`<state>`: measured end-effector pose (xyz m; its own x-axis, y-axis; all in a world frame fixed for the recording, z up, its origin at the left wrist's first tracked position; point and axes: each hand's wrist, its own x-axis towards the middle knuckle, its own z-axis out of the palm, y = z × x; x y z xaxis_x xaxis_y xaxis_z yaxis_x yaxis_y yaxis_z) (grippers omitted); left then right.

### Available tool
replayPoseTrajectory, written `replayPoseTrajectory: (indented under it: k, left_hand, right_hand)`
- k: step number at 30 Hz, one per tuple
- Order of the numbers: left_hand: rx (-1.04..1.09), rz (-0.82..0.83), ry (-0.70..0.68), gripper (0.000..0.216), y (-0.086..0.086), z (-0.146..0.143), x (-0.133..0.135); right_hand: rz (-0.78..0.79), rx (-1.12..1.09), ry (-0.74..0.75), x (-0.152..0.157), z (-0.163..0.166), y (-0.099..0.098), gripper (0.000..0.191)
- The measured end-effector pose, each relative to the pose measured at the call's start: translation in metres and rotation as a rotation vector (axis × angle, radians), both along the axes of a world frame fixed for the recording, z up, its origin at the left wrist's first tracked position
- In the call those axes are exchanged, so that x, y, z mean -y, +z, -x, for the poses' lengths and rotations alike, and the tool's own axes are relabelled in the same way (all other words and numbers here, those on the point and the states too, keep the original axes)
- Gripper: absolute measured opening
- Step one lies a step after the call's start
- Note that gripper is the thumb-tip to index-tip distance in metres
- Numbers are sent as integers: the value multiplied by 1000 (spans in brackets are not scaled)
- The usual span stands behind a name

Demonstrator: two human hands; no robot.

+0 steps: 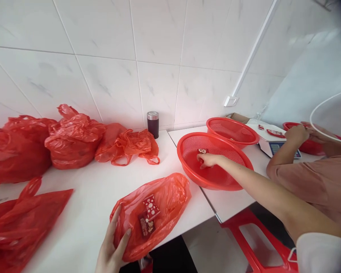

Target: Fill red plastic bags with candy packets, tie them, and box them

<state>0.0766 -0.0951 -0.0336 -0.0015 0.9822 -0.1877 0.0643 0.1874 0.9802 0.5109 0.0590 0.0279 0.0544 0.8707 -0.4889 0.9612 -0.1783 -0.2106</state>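
The left hand (111,248) is cut at the bottom edge; packets (149,216) blur inside the red bag (159,204)

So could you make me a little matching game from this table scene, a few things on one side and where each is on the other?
Things:
1. right hand
2. left hand
3. dark canister
4. co-worker's hand

Places:
A. against the tiled wall
B. inside the nearest red colander
C. by the white scale
D. on the red plastic bag at the table edge

Pairs: 1-B, 2-D, 3-A, 4-C
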Motion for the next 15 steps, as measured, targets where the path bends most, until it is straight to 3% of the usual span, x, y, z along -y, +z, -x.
replayPoseTrajectory:
  k: [3,9,15]
  left_hand:
    - [-14,-5,17,75,-1,-1,1]
    - [29,29,1,81,-3,0,1]
    - [27,55,42,80,-2,0,0]
  right_hand:
    - [4,27,-11,-11,0,-2,31]
    - [-167,164,-132,-38,-22,5,60]
    - [-87,65,-172,-40,-26,-7,45]
